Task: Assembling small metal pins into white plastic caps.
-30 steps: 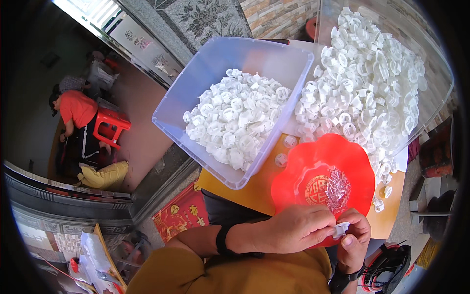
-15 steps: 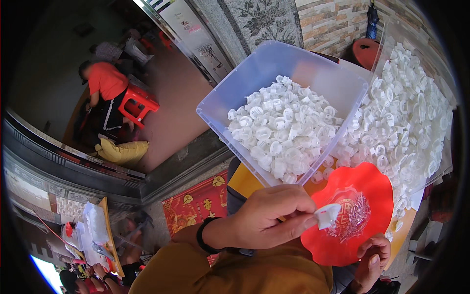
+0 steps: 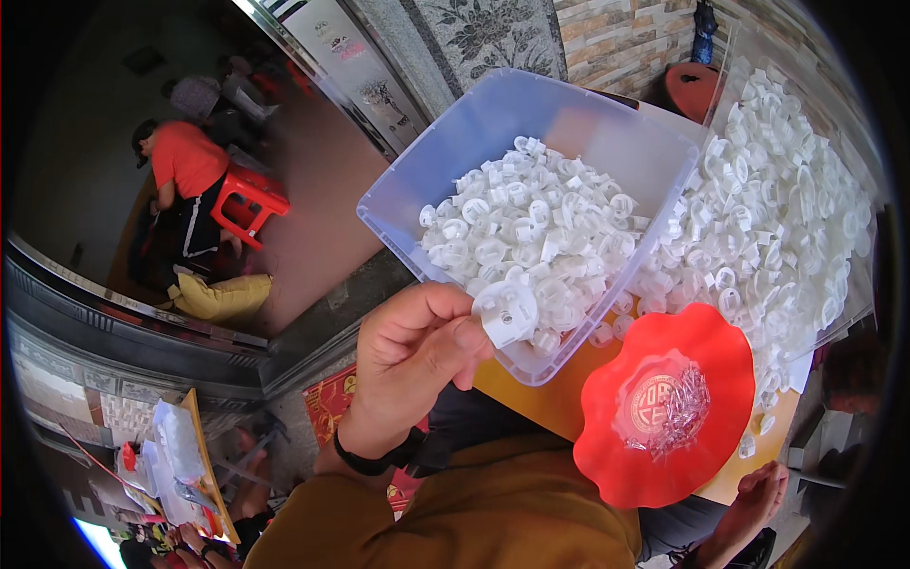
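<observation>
Left hand (image 3: 403, 353) pinching white plastic piece (image 3: 509, 317), which juts rightward from fingertips (image 3: 466, 335).

Bright, soft light on the left hand's (image 3: 412, 356) grip; upper left of it, a murky room (image 3: 104, 104); outermost edges bowing into black!

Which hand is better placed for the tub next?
Likely the left hand: it holds a white piece near the tub; the right hand is farther off, past the red dish.
</observation>
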The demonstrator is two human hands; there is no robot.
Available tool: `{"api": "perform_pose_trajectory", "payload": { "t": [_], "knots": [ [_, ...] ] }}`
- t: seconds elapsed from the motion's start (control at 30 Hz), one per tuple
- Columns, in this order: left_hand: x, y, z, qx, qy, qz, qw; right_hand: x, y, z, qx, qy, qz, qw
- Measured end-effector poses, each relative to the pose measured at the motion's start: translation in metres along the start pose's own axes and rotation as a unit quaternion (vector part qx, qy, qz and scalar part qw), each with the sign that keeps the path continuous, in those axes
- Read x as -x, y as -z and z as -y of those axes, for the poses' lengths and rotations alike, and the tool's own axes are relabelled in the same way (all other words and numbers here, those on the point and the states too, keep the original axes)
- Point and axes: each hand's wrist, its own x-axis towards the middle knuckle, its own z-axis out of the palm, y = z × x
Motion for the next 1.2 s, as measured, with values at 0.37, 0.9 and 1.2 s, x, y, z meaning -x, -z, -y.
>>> {"api": "perform_pose_trajectory", "payload": {
  "t": [0.37,0.9,1.2],
  "knots": [
    [-0.002,-0.005,0.009,-0.076,-0.051,0.01,0.996,0.001,0.021,-0.037,0.064,-0.046,-0.075,0.994],
    [-0.012,-0.009,0.013,-0.412,-0.308,0.046,0.857,0.005,-0.001,-0.044,0.24,-0.018,-0.059,0.969],
    [-0.009,-0.022,0.023,-0.324,-0.197,-0.172,0.909,0.003,-0.003,-0.044,0.222,-0.029,-0.016,0.974]
  ]
}}
